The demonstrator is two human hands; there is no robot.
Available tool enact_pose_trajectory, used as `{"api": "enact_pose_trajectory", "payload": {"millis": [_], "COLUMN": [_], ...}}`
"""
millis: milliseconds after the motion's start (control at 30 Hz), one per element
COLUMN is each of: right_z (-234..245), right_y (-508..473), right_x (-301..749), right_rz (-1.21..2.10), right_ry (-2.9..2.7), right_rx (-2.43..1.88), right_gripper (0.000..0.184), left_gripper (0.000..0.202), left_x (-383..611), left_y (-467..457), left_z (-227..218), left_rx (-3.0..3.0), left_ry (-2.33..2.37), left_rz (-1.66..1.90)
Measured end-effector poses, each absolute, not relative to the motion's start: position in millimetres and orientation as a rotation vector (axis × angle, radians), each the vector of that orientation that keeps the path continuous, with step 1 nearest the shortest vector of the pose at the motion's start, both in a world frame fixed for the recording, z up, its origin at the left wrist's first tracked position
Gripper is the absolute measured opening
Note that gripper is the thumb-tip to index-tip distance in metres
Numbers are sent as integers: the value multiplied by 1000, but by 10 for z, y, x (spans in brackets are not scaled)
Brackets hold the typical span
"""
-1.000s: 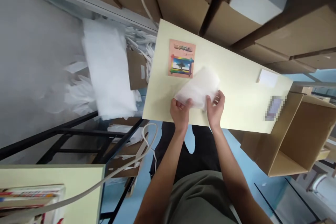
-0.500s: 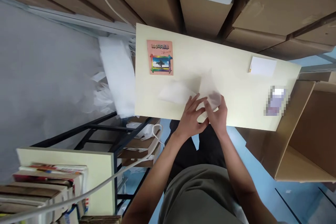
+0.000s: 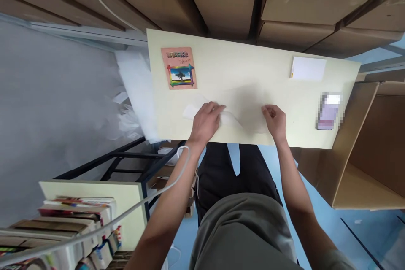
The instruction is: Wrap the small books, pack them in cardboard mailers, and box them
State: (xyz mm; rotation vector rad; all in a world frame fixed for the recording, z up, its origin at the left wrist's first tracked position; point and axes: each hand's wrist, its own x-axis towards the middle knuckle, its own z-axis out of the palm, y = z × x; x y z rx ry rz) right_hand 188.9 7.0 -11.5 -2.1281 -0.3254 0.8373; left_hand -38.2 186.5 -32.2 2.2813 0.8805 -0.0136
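Observation:
A thin translucent white bag [image 3: 245, 105] lies spread flat on the pale yellow table [image 3: 253, 67]. My left hand [image 3: 206, 119] presses on the bag's left part with bent fingers. My right hand [image 3: 274, 119] pinches its right edge. A pink book with a rainbow-framed tree picture [image 3: 179, 68] lies at the table's far left, apart from both hands.
A white pad of paper [image 3: 308, 68] and a blurred phone-like thing [image 3: 329, 110] lie at the table's right. Cardboard boxes [image 3: 221, 0] line the far side; an open box [image 3: 367, 152] stands right. White foam bags [image 3: 136, 88] pile up left; stacked books [image 3: 63, 228] sit lower left.
The bag was bunched between both hands a second ago. Now my hands have moved apart and it lies stretched flat on the table. The view has shifted rightward.

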Motion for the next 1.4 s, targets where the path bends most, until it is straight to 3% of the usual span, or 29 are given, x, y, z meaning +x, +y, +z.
{"api": "enact_pose_trajectory", "payload": {"millis": [267, 667, 933, 1033, 1167, 1300, 1400], "right_z": [-135, -219, -235, -100, 45, -187, -485], "right_y": [-81, -480, -529, -503, -240, 204, 375], "right_x": [2031, 2131, 2301, 2311, 1959, 1403, 1237], "right_rz": [632, 524, 524, 384, 173, 350, 387], "right_ry": [-321, -245, -222, -335, -762, -1183, -1287], "right_rx": [-2174, -2316, -2337, -2439, -2561, -2577, -2654], "right_gripper": [47, 44, 43, 47, 52, 68, 74], "left_gripper": [20, 20, 19, 13, 33, 64, 73], "left_x": [-638, -763, -695, -663, -460, -124, -14], "left_y": [1544, 1115, 1228, 1312, 1391, 1473, 1563], "left_z": [-73, -327, -356, -348, -264, -346, -538], "left_rx": [2105, 2087, 1999, 2012, 2154, 2257, 2265], "left_ry": [1216, 1152, 1053, 955, 929, 878, 838], "left_rz": [344, 199, 205, 136, 153, 189, 149]}}
